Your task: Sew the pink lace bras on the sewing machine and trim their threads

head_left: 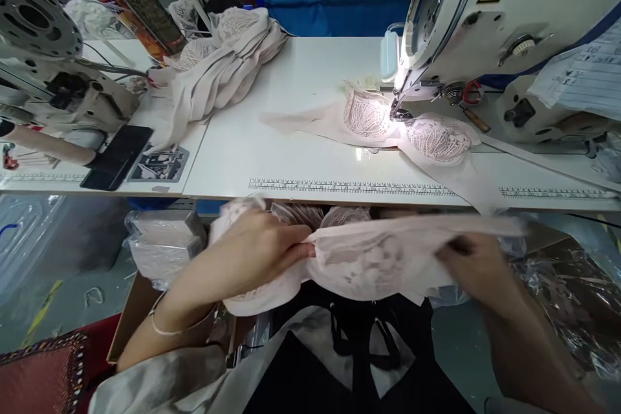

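Note:
A pale pink lace bra (369, 259) is stretched between my two hands, over my lap and just below the table's front edge. My left hand (272, 239) pinches it near the middle between the cups. Towards the band at the right, my right hand (475, 265) grips the fabric, its fingers partly blurred by motion. On the table, another pink lace bra (436, 139) lies under the lit needle area of the sewing machine (466, 19), one cup on each side of the presser foot (400, 114). A narrow strip runs from it to the right.
A pile of pink bra pieces (228, 58) lies at the back left, beside spray cans (150, 13). A second machine (58, 65) and a black phone (119, 155) are at the left. A printed ruler (349, 187) runs along the table's front edge. Plastic-wrapped packs (165, 246) sit below.

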Available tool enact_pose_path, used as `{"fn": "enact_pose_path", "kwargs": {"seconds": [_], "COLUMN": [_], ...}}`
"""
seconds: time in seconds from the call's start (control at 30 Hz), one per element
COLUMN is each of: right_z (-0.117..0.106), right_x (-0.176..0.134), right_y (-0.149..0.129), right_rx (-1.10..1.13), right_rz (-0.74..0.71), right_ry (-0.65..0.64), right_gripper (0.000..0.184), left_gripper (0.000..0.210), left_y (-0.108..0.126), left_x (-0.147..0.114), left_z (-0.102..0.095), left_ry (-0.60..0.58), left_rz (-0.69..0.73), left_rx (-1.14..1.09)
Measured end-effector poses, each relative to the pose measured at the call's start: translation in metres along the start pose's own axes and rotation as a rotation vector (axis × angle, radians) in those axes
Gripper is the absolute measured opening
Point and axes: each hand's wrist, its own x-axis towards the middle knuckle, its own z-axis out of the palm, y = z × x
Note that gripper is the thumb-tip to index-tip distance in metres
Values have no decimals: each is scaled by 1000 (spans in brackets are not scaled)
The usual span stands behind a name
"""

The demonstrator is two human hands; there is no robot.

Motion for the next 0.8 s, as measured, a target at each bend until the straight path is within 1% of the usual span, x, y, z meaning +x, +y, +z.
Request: {"fn": "enact_pose_path", "kwargs": {"seconds": [0.03, 0.07, 0.1, 0.13, 0.2, 0.23, 0.27, 0.3, 0.33, 0.4, 0.47, 0.5, 0.53, 0.57, 0.6, 0.63, 0.67, 0.7, 0.73, 0.77, 0.8], "right_z": [14, 28, 40, 50, 62, 64, 64, 62, 59, 47, 33, 24, 15, 5, -5, -14, -22, -29, -32, -33, -29], "right_x": [9, 16, 22, 26, 29, 29, 27, 25, 23, 19, 16, 16, 17, 19, 21, 24, 28, 32, 36, 40, 44], "right_y": [6, 14, 23, 33, 53, 61, 68, 74, 77, 82, 85, 86, 86, 86, 84, 81, 76, 70, 64, 58, 52], "right_rx": [11, 6, -23, -73, -176, -209, -228, -238, -251, -286, -333, -384, -463, -567, -681, -782, -848, -864, -838, -781, -705], "right_rz": [32, 62, 84, 110, 153, 165, 168, 162, 153, 139, 139, 144, 157, 176, 193, 199, 193, 171, 132, 84, 38], "right_ry": [-61, -133, -185, -223, -266, -281, -304, -344, -400, -519, -585, -591, -589, -590, -589, -585, -576, -559, -535, -505, -465], "right_gripper": [47, 44, 40, 37, 32, 31, 31, 31, 32, 35, 35, 32, 27, 22, 17, 13, 13, 16, 21, 26, 32], "left_gripper": [48, 44, 42, 41, 40, 37, 34, 30, 26, 21, 20, 19, 17, 16, 17, 19, 21, 21, 21, 20, 18], "left_y": [-4, -9, -14, -19, -29, -32, -35, -36, -36, -35, -34, -34, -35, -36, -37, -38, -39, -39, -38, -37, -35], "left_x": [0, 4, 10, 17, 30, 34, 36, 37, 36, 33, 33, 36, 40, 47, 55, 65, 76, 86, 94, 100, 103], "left_z": [15, 34, 56, 78, 115, 129, 138, 142, 142, 131, 110, 96, 81, 66, 51, 37, 25, 14, 5, -1, -4], "left_ry": [-91, -191, -269, -315, -322, -317, -309, -303, -296, -276, -264, -261, -255, -238, -196, -127, -36, 53, 105, 104, 41], "left_rz": [-110, -196, -285, -359, -403, -403, -391, -377, -362, -332, -287, -224, -138, -20, 103, 193, 247, 270, 276, 283, 299], "left_rx": [119, 192, 245, 275, 290, 287, 282, 279, 276, 276, 266, 226, 158, 53, -68, -170, -230, -247, -251, -257, -275]}}
